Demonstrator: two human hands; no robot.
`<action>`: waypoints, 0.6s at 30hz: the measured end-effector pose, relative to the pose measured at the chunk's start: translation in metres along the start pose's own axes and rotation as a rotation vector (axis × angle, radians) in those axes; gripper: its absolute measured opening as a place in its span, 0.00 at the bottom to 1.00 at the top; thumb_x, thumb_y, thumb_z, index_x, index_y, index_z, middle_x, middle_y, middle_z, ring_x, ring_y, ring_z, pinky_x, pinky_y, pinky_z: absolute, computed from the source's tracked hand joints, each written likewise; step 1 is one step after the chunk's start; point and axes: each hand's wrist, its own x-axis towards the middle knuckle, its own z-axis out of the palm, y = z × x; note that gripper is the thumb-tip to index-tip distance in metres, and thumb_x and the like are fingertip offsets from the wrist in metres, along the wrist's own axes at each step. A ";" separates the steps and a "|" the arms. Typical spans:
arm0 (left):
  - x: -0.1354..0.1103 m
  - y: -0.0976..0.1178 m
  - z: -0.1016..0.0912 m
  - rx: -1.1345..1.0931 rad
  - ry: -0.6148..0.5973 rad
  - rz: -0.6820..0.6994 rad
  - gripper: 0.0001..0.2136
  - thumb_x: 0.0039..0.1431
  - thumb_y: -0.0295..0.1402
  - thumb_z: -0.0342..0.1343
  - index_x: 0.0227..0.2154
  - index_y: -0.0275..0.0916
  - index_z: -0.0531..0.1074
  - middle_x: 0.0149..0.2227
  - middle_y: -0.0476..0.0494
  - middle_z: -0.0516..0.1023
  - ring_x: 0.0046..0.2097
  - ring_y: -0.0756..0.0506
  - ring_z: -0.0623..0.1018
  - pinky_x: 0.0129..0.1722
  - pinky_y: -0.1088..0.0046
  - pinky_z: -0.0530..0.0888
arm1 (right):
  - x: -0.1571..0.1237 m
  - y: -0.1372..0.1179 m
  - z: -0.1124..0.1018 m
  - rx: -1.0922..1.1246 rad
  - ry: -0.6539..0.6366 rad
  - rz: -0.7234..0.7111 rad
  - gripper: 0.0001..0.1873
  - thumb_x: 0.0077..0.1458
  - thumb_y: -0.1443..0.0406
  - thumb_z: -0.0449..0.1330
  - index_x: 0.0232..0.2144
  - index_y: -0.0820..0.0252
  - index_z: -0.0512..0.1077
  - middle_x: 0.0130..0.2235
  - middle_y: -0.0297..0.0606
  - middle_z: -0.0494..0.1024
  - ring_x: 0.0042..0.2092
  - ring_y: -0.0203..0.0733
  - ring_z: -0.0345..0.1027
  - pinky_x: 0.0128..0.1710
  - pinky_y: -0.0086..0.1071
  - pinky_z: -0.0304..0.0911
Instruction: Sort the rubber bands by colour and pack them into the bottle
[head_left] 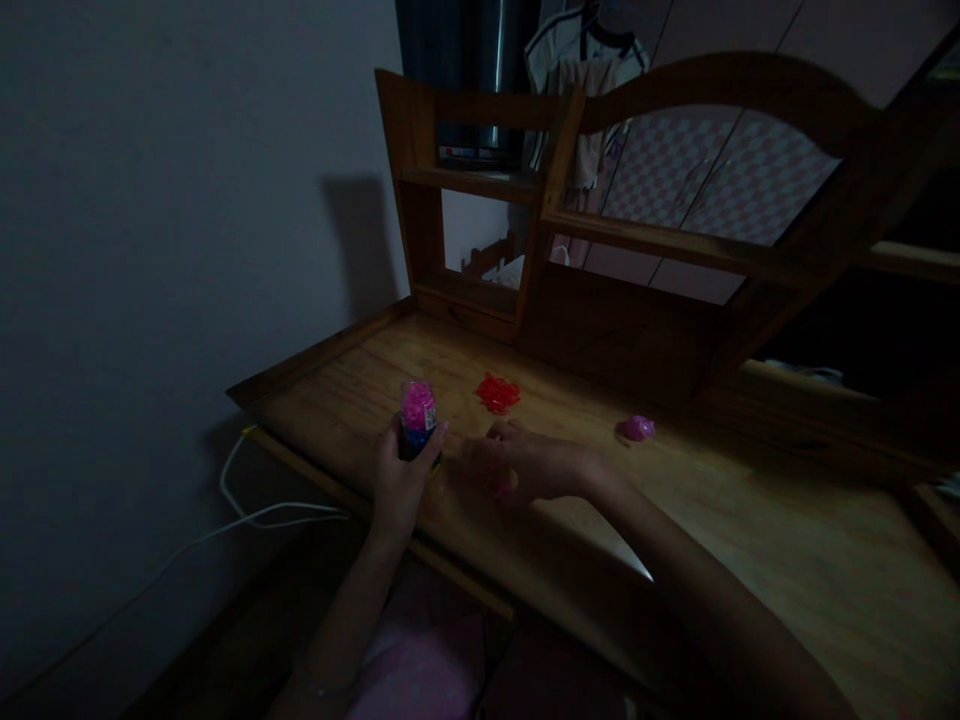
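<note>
My left hand is wrapped round a small clear jar, held upright just over the desk's near left part. Pink pieces fill the jar's upper part, dark blue ones lie lower, and a white label with a square code is on its side. My right hand hovers low over the desktop, its fingers bent and apart from the thumb, slightly blurred. Some small pink pieces show beneath it by the thumb; whether any are touched is unclear. Behind the hands lies a loose pile of red band-like pieces.
A pink-purple bundle sits on the wooden desk to the right. A wooden shelf unit rises along the back edge. White cable hangs by the left edge, beside the wall.
</note>
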 end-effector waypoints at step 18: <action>0.000 0.002 -0.001 0.020 -0.007 0.001 0.22 0.48 0.43 0.66 0.44 0.39 0.73 0.38 0.46 0.76 0.38 0.47 0.75 0.38 0.74 0.72 | 0.007 0.008 0.050 -0.022 0.076 -0.039 0.13 0.57 0.70 0.56 0.44 0.61 0.72 0.41 0.41 0.75 0.40 0.40 0.69 0.41 0.31 0.62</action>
